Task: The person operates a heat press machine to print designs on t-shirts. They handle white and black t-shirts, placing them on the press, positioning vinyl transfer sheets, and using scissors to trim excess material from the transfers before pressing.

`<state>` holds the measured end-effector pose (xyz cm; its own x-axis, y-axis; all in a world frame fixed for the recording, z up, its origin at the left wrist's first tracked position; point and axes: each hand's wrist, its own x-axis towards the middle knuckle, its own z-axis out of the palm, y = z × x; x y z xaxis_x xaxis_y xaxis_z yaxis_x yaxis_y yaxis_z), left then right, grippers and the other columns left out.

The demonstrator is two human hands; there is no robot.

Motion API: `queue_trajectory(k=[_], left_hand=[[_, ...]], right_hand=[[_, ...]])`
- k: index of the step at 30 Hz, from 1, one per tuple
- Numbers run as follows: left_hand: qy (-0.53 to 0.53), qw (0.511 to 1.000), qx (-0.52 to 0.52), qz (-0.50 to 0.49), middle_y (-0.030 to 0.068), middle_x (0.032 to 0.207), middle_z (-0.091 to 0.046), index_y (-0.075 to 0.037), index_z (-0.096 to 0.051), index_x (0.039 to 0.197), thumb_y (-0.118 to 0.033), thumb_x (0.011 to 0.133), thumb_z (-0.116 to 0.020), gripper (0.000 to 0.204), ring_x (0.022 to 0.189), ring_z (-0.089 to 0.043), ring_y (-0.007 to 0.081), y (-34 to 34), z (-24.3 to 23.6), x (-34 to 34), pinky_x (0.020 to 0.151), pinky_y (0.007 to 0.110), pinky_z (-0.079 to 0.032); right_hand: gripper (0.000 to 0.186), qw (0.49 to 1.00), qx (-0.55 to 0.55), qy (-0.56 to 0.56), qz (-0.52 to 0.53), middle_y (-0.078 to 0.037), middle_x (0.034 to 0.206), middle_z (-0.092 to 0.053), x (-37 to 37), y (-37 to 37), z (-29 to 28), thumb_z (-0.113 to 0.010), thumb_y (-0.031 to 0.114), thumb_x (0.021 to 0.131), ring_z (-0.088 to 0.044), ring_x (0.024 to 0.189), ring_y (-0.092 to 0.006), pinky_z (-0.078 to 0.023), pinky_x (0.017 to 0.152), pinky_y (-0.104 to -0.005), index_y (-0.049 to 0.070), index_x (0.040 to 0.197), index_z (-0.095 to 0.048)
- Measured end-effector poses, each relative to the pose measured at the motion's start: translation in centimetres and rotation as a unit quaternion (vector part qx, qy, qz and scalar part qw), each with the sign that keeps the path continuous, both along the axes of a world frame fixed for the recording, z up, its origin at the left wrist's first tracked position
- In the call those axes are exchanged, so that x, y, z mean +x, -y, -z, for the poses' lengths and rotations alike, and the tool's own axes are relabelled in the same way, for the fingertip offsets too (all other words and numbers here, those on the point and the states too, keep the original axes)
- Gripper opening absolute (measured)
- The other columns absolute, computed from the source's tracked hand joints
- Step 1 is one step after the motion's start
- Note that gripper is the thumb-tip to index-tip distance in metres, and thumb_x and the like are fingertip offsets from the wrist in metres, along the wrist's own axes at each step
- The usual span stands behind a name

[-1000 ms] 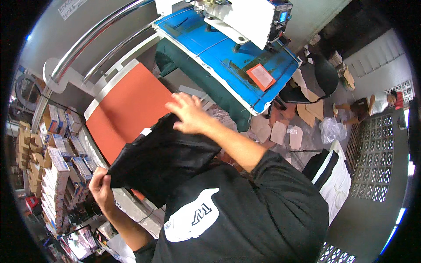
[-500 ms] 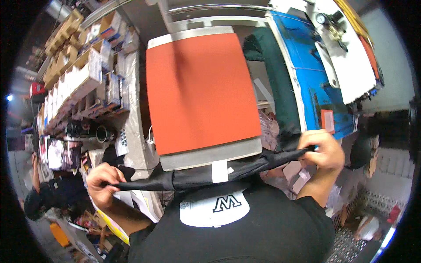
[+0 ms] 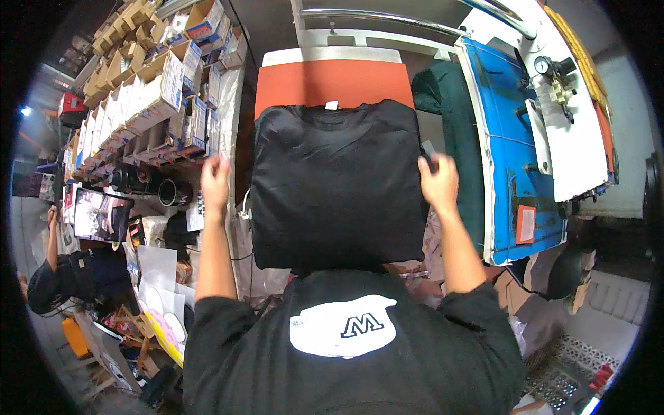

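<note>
A black T-shirt (image 3: pixel 335 187) lies spread over the orange-red pad (image 3: pixel 335 79) of a press platen, its collar and small white label toward the far end. A strip of the pad shows beyond the collar. Left of the shirt, my left hand (image 3: pixel 216 183) is held apart from it, fingers loosely curled with nothing visible in them. At the right edge, my right hand (image 3: pixel 440 183) has thumb and fingers around a bit of dark fabric that looks like the shirt's side.
Cardboard boxes (image 3: pixel 155 90) are stacked on the left. A blue-topped bench (image 3: pixel 508 138) with a pressure gauge (image 3: pixel 543 66) stands at right. Metal rails (image 3: pixel 380 24) cross the far end. Another person (image 3: pixel 66 277) is at far left beside a screen (image 3: pixel 100 214).
The black T-shirt, earlier stretched between both hands at the pad's near edge, now covers most of the pad. My hands have moved farther forward, and the left has let go.
</note>
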<state>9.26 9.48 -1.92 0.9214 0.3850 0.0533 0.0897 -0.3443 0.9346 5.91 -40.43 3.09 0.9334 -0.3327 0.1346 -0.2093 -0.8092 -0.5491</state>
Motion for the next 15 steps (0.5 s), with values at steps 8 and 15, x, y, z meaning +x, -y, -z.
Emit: queue_trajectory(k=[8,15], left_hand=[[-0.188,0.911,-0.366,0.016,0.0065,0.098,-0.071,-0.004,-0.067,0.108,-0.044,0.104,-0.052,0.044,0.087,-0.065,0.0169,3.7,4.4,-6.0,0.081,0.035,-0.052],[-0.083,0.968,-0.238,-0.007,0.0023,0.097,-0.067,-0.001,-0.064,0.108,-0.031,0.105,-0.055,0.031,0.084,-0.061,0.0105,3.4,0.9,-9.2,0.077,0.028,-0.050]], right_hand=[[0.032,0.716,0.681,-0.096,0.118,-0.009,0.109,-0.071,-4.9,3.3,7.3,-0.055,0.028,0.104,-0.066,0.102,-0.0223,-0.051,0.093,-0.0368,0.000,0.116,-0.064],[0.022,0.880,0.449,-0.016,0.157,-0.001,0.087,-0.061,-8.1,4.0,4.7,-0.055,0.022,0.104,-0.053,0.079,-0.0093,-0.045,0.077,-0.0270,0.002,0.099,-0.061]])
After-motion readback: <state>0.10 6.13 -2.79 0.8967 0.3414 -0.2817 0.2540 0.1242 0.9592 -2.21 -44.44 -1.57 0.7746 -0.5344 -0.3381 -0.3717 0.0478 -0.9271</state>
